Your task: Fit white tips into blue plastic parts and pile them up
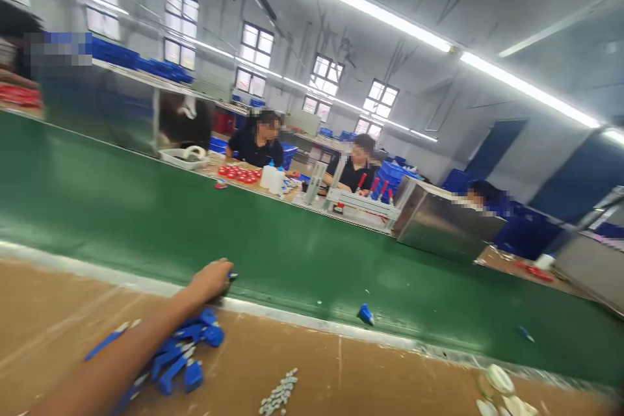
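My left hand [212, 281] reaches over the near edge of the green conveyor belt [146, 208], its fingers closed around a small blue piece with a pale tip [233, 275]. Most of that piece is hidden by the hand. Under and beside my forearm, a loose pile of blue plastic parts [170, 361] with whitish ends lies on the brown worktop [312, 364]. A heap of small grey pieces [280, 393] sits to the right of the pile. My right hand is out of view.
Farther right on the belt lie a blue part [365, 314] and another blue piece [525, 334]. Cream-coloured rolls [500, 378] sit at the worktop's right. Across the belt, two people work near red round parts [238, 173], white bottles [273, 177] and a metal fixture [363, 201].
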Tool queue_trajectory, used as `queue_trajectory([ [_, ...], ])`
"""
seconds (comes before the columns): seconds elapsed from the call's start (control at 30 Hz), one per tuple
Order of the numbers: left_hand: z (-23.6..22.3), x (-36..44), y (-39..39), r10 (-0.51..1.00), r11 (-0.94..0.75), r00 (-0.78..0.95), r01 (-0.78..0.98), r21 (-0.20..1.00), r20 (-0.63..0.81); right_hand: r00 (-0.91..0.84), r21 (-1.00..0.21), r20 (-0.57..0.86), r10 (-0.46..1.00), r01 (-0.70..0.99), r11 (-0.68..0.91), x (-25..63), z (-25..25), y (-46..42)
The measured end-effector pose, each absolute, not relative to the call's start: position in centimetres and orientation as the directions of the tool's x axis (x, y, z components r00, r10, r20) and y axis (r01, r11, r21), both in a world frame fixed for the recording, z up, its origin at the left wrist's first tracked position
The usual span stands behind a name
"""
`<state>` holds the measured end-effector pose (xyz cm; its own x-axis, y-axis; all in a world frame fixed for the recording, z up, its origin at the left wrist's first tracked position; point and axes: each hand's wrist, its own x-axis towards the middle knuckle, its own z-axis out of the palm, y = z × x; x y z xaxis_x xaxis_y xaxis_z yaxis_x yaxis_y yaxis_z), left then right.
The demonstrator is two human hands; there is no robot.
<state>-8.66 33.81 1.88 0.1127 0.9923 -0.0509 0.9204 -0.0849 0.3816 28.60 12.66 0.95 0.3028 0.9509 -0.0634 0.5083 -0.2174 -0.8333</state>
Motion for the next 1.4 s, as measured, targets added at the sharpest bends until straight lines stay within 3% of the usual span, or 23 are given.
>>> queue_trajectory([
  [0.17,2.9,-8.8,32.9,0.989,-0.140,0.147,0.872,0.468,0.020,0.316,-0.539,0.103,0.943,0.815,-0.214,33.1,4.0,16.3],
  [0.27,3.8,-6.5,30.0,0.972,-0.222,0.226,0.794,0.567,0.064,0.262,-0.390,0.095,0.960,0.898,-0.206,32.6,3.3,22.0],
  [0.47,3.9,1.4,20.8,0.863,-0.314,0.505,0.577,0.754,-0.027,0.145,-0.297,0.012,0.989,0.945,-0.135,31.0,2.2,23.8],
  [0.6,4.9,4.1,16.9,0.779,-0.165,0.617,0.375,0.912,-0.113,0.018,-0.356,-0.134,0.991,0.932,-0.065,32.1,3.2,17.8],
  [0.73,6.0,5.0,15.7,0.710,-0.081,0.686,0.306,0.949,-0.161,-0.070,-0.419,-0.249,0.966,0.907,-0.042,33.9,4.9,10.7],
  [0.87,5.6,4.6,14.6,0.715,-0.044,0.685,0.244,0.969,-0.140,0.002,-0.489,-0.121,0.993,0.870,-0.062,34.7,7.9,6.3],
  [0.93,5.3,4.1,13.5,0.710,0.096,0.689,0.112,0.989,-0.147,0.013,-0.550,-0.055,0.998,0.834,-0.041,33.7,9.3,4.9],
  [1.0,5.2,3.4,11.8,0.683,0.338,0.704,-0.067,0.939,-0.196,-0.018,-0.622,-0.022,1.000,0.783,0.001,31.5,10.0,3.6],
  [1.07,5.5,2.8,10.0,0.640,0.563,0.723,-0.209,0.799,-0.262,-0.037,-0.725,0.021,0.999,0.687,0.041,28.8,9.8,2.4],
  [1.13,5.9,2.5,8.3,0.610,0.684,0.734,-0.299,0.665,-0.298,-0.021,-0.858,0.088,0.996,0.505,0.086,26.1,8.9,1.5],
  [1.3,6.7,2.4,6.1,0.619,0.724,0.738,-0.403,0.559,-0.269,-0.049,-0.976,0.141,0.989,0.163,0.148,22.7,6.0,0.7],
  [1.4,6.9,1.7,6.0,0.681,0.682,0.685,-0.462,0.567,-0.260,0.018,-0.988,0.069,0.997,0.138,0.066,22.4,4.5,0.8],
])
